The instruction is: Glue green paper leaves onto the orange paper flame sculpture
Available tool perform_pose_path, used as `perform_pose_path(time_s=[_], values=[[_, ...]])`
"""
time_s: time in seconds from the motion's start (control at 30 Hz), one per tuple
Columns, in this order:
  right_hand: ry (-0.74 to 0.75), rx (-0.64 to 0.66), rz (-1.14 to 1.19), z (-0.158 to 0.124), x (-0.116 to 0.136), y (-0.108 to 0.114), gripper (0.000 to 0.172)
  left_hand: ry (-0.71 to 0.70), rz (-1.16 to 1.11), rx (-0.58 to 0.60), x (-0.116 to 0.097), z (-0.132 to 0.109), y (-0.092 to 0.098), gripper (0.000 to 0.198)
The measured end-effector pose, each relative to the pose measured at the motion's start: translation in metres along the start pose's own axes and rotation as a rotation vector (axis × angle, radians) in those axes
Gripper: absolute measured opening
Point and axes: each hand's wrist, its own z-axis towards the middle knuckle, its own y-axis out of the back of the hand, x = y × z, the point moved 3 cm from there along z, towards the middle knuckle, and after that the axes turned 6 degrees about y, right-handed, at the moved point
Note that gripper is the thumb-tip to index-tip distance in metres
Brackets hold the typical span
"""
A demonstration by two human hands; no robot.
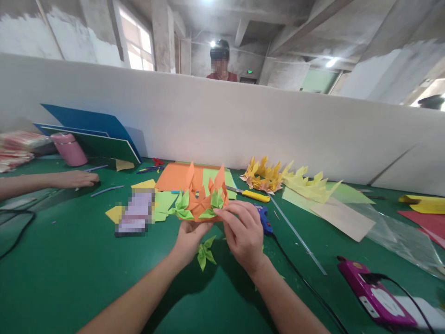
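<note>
An orange folded-paper crown (199, 204) with green paper flowers on its front is held up over the table. My left hand (189, 241) grips its lower edge from below, thumb in front. At the crown's right side, my right hand (245, 229) is closed, thumb and fingertips pinching a green paper flower (216, 204) against the orange paper. Below the crown, a loose green paper flower (206, 253) lies on the table, and other green bits are partly hidden behind my right hand. Just right of that hand sits a blue glue gun (265, 219) with a black cord.
A yellow utility knife (255, 195), yellow paper crown (264, 176) and orange paper sheets (174, 175) lie behind. A phone (136, 212) is at left, a purple power strip (375, 294) at right. Another person's hand (81, 179) rests near a pink bottle (69, 149). A white partition (208, 120) stands behind.
</note>
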Motion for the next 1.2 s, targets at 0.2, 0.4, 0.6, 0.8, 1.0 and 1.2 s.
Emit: perform_pose_path(time_s=[0.2, 0.4, 0.6, 0.8, 1.0, 1.2], values=[[-0.004, 0.032, 0.016, -0.0018, -0.0009, -0.003, 0.038, 0.001, -0.022, -0.022, -0.0008, 0.0002, -0.0023, 0.03], [-0.03, 0.035, 0.025, -0.0048, -0.0026, -0.0047, 0.035, -0.015, -0.013, -0.017, -0.0011, 0.0, -0.003, 0.032], [-0.034, 0.045, 0.012, -0.0074, -0.0019, -0.007, 0.035, -0.01, -0.016, -0.018, 0.0006, 0.0003, -0.003, 0.035], [-0.024, 0.085, -0.015, -0.0066, -0.0015, -0.0081, 0.033, 0.004, -0.001, 0.001, 0.0018, -0.0001, -0.0041, 0.036], [-0.029, 0.097, -0.026, -0.0068, -0.001, -0.0091, 0.027, -0.039, 0.011, -0.008, 0.0009, -0.0005, -0.0031, 0.028], [-0.057, 0.103, -0.013, -0.0081, -0.0006, -0.0092, 0.028, -0.092, 0.076, 0.002, 0.0008, -0.0008, -0.0023, 0.027]])
